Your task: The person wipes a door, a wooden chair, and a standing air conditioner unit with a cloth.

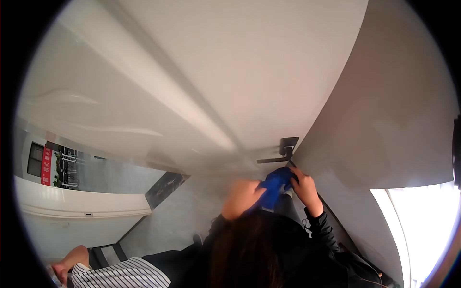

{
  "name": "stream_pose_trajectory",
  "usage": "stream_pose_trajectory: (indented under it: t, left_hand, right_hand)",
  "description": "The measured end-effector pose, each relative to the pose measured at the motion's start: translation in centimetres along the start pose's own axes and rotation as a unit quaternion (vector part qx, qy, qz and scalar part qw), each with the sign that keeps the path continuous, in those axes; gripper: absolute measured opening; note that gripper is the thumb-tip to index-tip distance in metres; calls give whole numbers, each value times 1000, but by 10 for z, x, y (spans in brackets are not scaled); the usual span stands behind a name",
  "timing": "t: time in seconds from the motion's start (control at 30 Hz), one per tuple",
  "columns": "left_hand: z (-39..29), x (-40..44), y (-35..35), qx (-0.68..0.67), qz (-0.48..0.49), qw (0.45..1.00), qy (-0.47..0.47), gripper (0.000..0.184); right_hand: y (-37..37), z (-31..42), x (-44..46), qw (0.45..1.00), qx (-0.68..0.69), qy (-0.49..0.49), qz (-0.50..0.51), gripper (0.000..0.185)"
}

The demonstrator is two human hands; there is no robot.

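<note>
A crumpled blue cloth (274, 188) is held between my two hands, low in the middle of the head view. My left hand (242, 198), blurred by motion, grips its left side. My right hand (305, 188) is closed on its upper right part. Just above the cloth, a dark lever handle (276, 159) sticks out from the large pale door (230, 72); the cloth and the handle look close but apart.
A person in a striped top (122, 273) is at the lower left, one bare arm bent. A grey wall (384, 110) and a bright window (427, 230) lie to the right. At the left, a doorway shows a red banner (46, 165) and plants.
</note>
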State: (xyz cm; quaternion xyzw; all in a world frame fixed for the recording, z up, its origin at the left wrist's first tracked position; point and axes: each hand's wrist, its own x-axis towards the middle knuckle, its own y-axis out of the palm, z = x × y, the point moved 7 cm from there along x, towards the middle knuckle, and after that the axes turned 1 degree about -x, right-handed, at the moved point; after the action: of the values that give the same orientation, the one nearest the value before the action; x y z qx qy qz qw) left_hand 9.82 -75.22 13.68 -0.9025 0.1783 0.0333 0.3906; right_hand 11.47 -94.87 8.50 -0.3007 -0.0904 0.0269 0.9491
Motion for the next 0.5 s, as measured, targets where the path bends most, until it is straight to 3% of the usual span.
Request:
stream_pose_trajectory:
  t: [0.07,0.1,0.2,0.27,0.3,0.37,0.4,0.43,0.5]
  left_hand:
    - [-12,5,6,21,-39,998,34,21]
    - [-19,5,6,43,-77,994,67,21]
    - [-11,3,7,-10,-72,997,6,22]
    - [1,-4,6,-30,-77,997,-8,26]
    - [18,-8,9,-40,-77,996,-13,27]
    - [42,-12,11,-51,-74,996,-10,29]
    - [61,-19,11,-72,-110,988,-85,32]
    - [83,-28,13,-93,-140,973,-161,34]
    - [99,-33,14,-46,-129,982,-134,39]
  right_hand:
    - [12,-12,6,991,-2,108,75,24]
    - [16,-15,9,991,1,105,78,24]
    - [23,-15,11,997,61,17,32,27]
    - [40,-30,9,925,321,155,133,30]
    - [37,-23,18,926,323,142,133,30]
    - [36,-9,19,776,575,213,145,32]
    - [37,-4,20,719,634,243,147,34]
    - [31,5,23,723,630,247,138,34]
    - [30,31,20,631,683,333,158,35]
